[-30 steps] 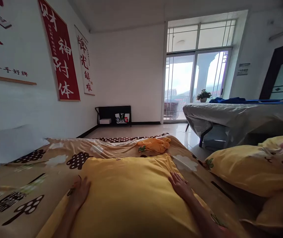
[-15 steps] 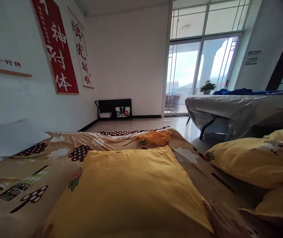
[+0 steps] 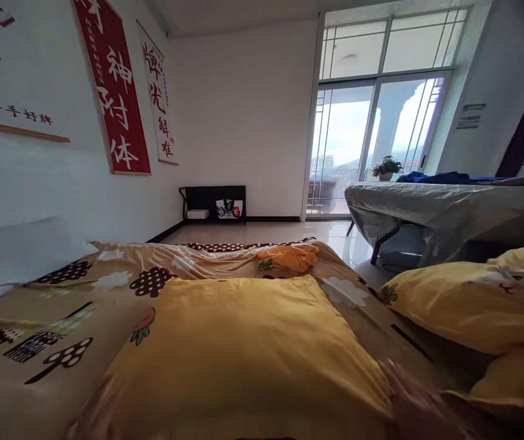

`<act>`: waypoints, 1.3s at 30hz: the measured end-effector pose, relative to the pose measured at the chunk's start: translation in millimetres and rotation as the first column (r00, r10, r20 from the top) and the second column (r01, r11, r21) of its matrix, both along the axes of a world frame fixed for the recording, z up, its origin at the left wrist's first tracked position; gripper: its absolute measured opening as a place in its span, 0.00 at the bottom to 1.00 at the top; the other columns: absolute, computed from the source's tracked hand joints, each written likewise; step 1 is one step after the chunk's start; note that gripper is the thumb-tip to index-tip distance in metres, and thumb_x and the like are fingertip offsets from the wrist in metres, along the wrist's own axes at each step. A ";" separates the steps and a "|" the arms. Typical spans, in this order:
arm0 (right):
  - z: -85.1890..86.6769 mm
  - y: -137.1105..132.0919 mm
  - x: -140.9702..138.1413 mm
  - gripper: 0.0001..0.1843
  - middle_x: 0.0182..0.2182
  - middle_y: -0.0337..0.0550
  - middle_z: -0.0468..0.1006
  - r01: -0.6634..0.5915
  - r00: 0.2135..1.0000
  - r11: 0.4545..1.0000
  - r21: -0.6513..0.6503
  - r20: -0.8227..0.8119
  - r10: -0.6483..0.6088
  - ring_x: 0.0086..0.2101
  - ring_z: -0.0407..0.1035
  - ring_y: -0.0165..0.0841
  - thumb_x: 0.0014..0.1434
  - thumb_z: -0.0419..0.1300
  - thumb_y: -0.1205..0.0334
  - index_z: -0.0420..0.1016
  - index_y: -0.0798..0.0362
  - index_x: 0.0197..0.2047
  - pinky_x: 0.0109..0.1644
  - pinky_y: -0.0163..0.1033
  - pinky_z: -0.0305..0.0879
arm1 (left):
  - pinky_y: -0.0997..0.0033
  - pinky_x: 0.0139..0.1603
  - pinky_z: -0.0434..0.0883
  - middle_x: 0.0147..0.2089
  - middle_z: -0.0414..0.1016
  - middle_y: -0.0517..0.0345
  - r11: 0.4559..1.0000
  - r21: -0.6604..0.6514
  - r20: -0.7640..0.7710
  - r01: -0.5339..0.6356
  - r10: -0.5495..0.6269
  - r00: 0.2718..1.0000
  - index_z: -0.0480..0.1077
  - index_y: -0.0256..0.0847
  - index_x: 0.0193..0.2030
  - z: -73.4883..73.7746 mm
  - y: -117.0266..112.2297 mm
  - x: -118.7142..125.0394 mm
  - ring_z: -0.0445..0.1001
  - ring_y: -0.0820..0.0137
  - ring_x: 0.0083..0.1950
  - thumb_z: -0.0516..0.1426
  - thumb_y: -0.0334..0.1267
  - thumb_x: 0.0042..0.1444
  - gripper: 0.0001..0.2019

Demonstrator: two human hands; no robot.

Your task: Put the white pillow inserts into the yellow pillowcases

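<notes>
A plump yellow pillow lies flat in front of me on a brown patterned bedspread, with a carrot print near its left edge. My left hand is at the pillow's lower left side, its fingers smeared by motion. Along the lower right edge rests my right hand, slightly blurred, fingers stretched out beside the fabric. Beyond the pillow's far edge sits a crumpled orange cloth with a carrot print.
Another yellow pillow with an animal face lies to the right. Behind it stands a plastic-covered table bearing a potted plant and blue cloth. At left is a white pillow. A black shelf stands by the far wall.
My left hand has come further into view, up along the pillow's left side. My right hand has shifted slightly up along the right edge. The view has tilted up a little.
</notes>
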State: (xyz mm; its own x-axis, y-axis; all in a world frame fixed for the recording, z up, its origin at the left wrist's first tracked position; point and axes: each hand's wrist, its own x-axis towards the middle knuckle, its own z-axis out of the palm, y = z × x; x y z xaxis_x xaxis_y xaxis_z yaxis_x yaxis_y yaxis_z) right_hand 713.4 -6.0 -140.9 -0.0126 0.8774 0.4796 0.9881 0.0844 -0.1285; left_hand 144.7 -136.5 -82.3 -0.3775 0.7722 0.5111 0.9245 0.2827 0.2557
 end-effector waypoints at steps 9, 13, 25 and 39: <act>162.8 60.0 -239.3 0.29 0.68 0.48 0.48 -0.438 0.898 0.898 -0.041 -0.069 0.435 0.66 0.43 0.38 0.65 0.43 0.55 0.53 0.53 0.68 0.66 0.50 0.44 | 0.49 0.68 0.49 0.71 0.51 0.54 0.903 -0.059 -0.067 0.426 -0.429 0.901 0.61 0.41 0.64 112.7 179.9 160.8 0.48 0.63 0.72 0.44 0.28 0.55 0.28; 106.5 86.7 -269.1 0.29 0.68 0.51 0.48 -0.434 0.900 0.860 -0.269 -0.102 0.423 0.67 0.41 0.41 0.67 0.39 0.55 0.52 0.54 0.68 0.66 0.55 0.40 | 0.48 0.67 0.52 0.68 0.58 0.46 0.912 -0.158 0.000 0.379 -0.384 0.923 0.60 0.37 0.64 48.8 213.4 167.0 0.55 0.59 0.69 0.41 0.36 0.62 0.25; 84.3 114.5 -235.4 0.34 0.70 0.42 0.39 -0.363 0.932 0.861 -0.356 -0.131 0.338 0.68 0.35 0.36 0.66 0.39 0.43 0.43 0.47 0.71 0.68 0.54 0.32 | 0.43 0.68 0.45 0.70 0.53 0.51 0.934 -0.223 -0.026 0.278 -0.290 0.957 0.57 0.43 0.66 26.9 217.4 127.4 0.50 0.58 0.71 0.43 0.50 0.63 0.27; 45.1 140.9 -91.6 0.34 0.69 0.44 0.46 0.026 1.000 0.872 -0.488 0.010 -0.024 0.67 0.41 0.36 0.67 0.35 0.45 0.44 0.51 0.70 0.66 0.55 0.45 | 0.33 0.63 0.50 0.71 0.51 0.43 0.875 -0.476 0.115 -0.084 0.157 0.981 0.52 0.39 0.68 -0.6 150.6 -51.8 0.50 0.55 0.70 0.35 0.48 0.63 0.29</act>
